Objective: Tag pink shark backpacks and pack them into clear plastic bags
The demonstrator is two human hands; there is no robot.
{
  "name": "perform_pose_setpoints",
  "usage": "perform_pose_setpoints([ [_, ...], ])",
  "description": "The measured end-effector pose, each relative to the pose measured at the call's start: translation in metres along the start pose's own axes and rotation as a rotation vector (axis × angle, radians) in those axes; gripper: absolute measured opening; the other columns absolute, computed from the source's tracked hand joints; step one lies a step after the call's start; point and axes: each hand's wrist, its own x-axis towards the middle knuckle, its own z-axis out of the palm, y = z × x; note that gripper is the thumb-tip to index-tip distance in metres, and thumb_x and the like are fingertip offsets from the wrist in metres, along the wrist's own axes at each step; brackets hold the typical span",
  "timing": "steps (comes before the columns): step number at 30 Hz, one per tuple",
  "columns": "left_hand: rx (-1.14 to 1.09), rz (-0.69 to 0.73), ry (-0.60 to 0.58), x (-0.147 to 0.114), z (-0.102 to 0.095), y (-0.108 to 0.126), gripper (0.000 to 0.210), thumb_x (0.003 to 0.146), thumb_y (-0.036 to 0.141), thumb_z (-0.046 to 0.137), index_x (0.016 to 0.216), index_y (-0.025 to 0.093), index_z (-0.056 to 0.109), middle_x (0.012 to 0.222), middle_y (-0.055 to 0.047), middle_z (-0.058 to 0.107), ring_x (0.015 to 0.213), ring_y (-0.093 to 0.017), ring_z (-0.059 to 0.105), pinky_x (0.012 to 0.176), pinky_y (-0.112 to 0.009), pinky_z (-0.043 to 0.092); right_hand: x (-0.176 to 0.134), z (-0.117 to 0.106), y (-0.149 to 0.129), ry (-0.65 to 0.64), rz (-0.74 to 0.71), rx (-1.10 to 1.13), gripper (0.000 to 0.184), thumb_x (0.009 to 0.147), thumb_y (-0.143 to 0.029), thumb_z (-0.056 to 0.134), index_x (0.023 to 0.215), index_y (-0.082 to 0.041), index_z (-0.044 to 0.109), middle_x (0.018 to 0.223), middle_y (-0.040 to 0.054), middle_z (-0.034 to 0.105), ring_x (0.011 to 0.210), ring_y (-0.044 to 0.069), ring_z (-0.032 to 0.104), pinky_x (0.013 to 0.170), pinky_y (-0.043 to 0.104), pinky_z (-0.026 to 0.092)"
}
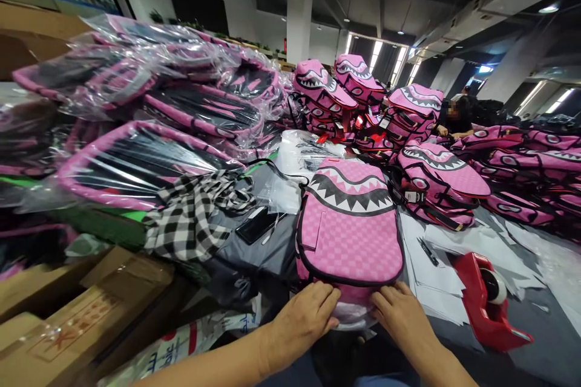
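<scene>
A pink checkered backpack (349,236) with a black-and-white shark-mouth print lies front up on the table before me. My left hand (305,321) grips its near bottom edge at the left corner, fingers curled over the pink fabric. At the right corner of the same edge, my right hand (405,319) is closed in the same way. Clear plastic (356,314) shows under the backpack between my hands; whether my fingers also pinch it, I cannot tell.
Plastic-wrapped pink backpacks (158,160) are piled at left, more backpacks (440,175) at right. A red tape dispenser (488,308), a black pen (428,252) and papers lie on the right. To the left are a phone (258,225), checkered cloth (193,211) and cardboard box (86,314). A person sits behind.
</scene>
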Motion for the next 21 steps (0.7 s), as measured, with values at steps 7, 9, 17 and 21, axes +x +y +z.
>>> perform_pose_setpoints([
  [7, 0.008, -0.082, -0.364, 0.011, -0.008, 0.0, 0.027, 0.082, 0.035, 0.08, 0.093, 0.018, 0.061, 0.094, -0.005, 0.066, 0.096, -0.026, 0.06, 0.085, -0.039, 0.052, 0.007, -0.01, 0.005, -0.008, -0.214, 0.078, 0.016, 0.095, -0.006, 0.05, 0.09, -0.02, 0.057, 0.091, 0.0027, 0.069, 0.078, 0.016, 0.058, 0.07, 0.03, 0.038],
  [9, -0.047, 0.009, -0.355, 0.017, -0.014, -0.005, 0.016, 0.088, 0.024, 0.072, 0.096, 0.018, 0.06, 0.108, -0.007, 0.066, 0.105, -0.025, 0.059, 0.089, -0.037, 0.05, 0.014, -0.013, 0.011, -0.124, -0.235, 0.087, 0.013, 0.094, -0.009, 0.056, 0.088, -0.021, 0.056, 0.077, -0.0014, 0.064, 0.07, 0.016, 0.055, 0.065, 0.03, 0.036],
  [17, -0.41, 0.231, -0.472, 0.031, -0.025, -0.033, 0.023, 0.095, 0.022, 0.059, 0.118, 0.021, 0.054, 0.103, -0.002, 0.071, 0.086, -0.019, 0.066, 0.07, -0.026, 0.046, 0.038, -0.041, 0.016, -0.352, -0.403, 0.056, 0.015, 0.086, -0.014, 0.072, 0.082, -0.023, 0.062, 0.079, -0.0025, 0.063, 0.073, 0.016, 0.055, 0.059, 0.034, 0.031],
  [21, -0.341, 0.197, -0.437, 0.028, -0.029, -0.027, 0.019, 0.091, 0.021, 0.066, 0.109, 0.02, 0.056, 0.101, -0.002, 0.069, 0.089, -0.019, 0.064, 0.075, -0.026, 0.045, 0.043, -0.049, 0.012, -0.398, -0.45, 0.057, 0.018, 0.089, -0.006, 0.064, 0.083, -0.022, 0.061, 0.073, -0.005, 0.06, 0.063, 0.013, 0.05, 0.054, 0.033, 0.028],
])
